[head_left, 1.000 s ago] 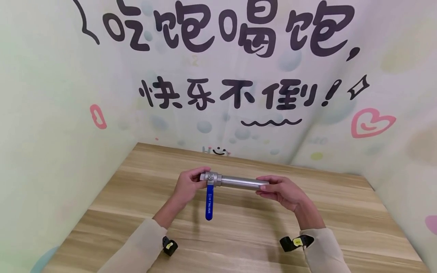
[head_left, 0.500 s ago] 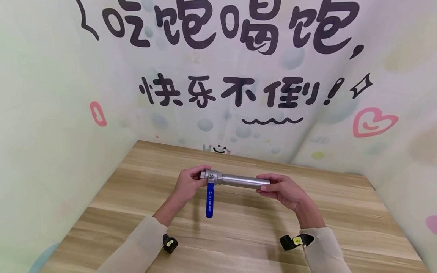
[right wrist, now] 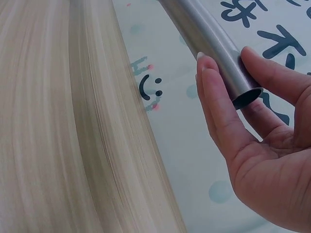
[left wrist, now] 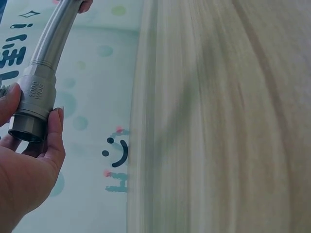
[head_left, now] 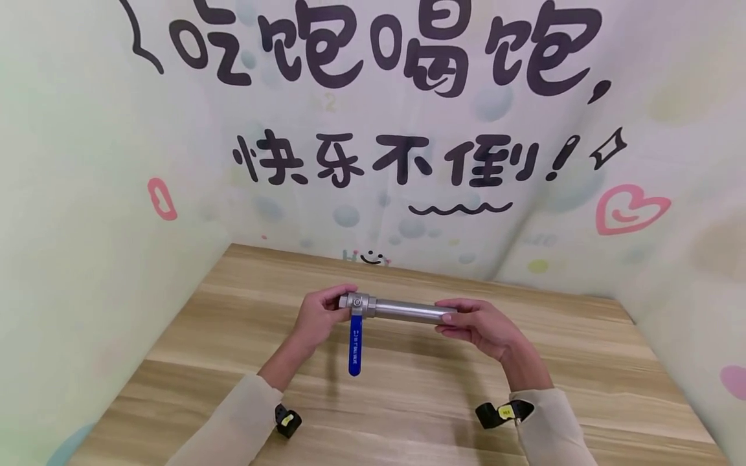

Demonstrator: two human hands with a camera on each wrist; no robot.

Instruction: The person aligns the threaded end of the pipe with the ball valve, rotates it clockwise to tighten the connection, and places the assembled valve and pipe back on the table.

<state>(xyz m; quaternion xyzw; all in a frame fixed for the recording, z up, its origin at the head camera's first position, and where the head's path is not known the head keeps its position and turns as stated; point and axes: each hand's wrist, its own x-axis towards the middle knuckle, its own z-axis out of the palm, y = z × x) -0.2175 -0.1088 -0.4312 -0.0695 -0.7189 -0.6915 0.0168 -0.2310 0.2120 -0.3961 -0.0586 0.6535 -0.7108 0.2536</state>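
Observation:
A metal ball valve (head_left: 364, 304) with a blue lever handle (head_left: 355, 346) is joined to a steel pipe (head_left: 410, 311), and both hang level above the table in the head view. My left hand (head_left: 317, 318) grips the valve body at its left end, thumb and fingers on opposite sides, as the left wrist view also shows. The pipe's free right end is pinched by my right hand (head_left: 484, 325). In the right wrist view that open pipe end (right wrist: 248, 97) sits between thumb and fingers. The blue lever points down towards the near edge.
Beneath the hands spreads a wood-grain table (head_left: 402, 408). A printed white backdrop (head_left: 373, 226) with dark lettering stands behind it and at both sides. Black wrist cameras (head_left: 504, 413) are strapped on both sleeves.
The view shifts slightly with the head. Both hands keep their hold on the valve and pipe, with no visible change between them.

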